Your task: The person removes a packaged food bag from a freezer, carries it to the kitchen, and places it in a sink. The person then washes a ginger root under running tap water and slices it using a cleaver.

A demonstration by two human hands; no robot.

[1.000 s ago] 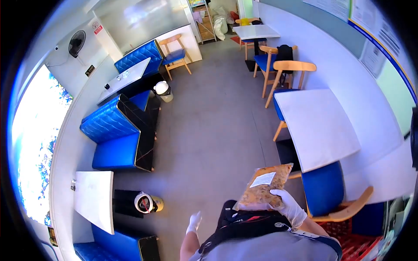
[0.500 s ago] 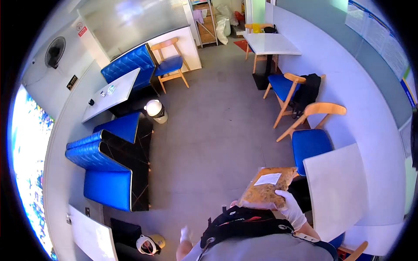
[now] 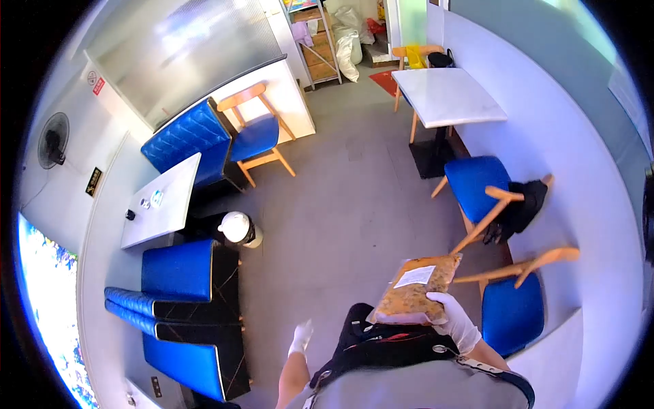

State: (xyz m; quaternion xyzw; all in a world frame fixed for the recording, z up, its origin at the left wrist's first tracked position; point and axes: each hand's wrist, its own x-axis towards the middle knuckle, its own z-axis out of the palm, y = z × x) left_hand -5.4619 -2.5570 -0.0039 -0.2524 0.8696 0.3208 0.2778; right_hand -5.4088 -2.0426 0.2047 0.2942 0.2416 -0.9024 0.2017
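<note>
In my right hand [image 3: 455,322], which wears a white glove, is a flat clear plastic food packet [image 3: 417,294]. Its contents are orange-brown, and a white label sticks to its upper face. My thumb presses on the front of the packet, while the fingers behind it are hidden. Lower down, my left hand [image 3: 300,337], also gloved in white, hangs away from my body with its fingers loosely stretched and nothing in them. A black apron [image 3: 371,351] covers my front, just below the packet.
Blue booth seats [image 3: 178,271] and a white table [image 3: 167,201] line the left wall, with a lidded bin [image 3: 236,228] beside them. On the right stand blue chairs [image 3: 512,315], one carrying a black bag [image 3: 521,213], and another table [image 3: 446,95]. Grey floor [image 3: 327,204] runs between.
I have moved forward along the floor, so the chairs, tables and bin appear nearer and lower. The packet stays in my right hand. My left hand has swung slightly up and forward.
</note>
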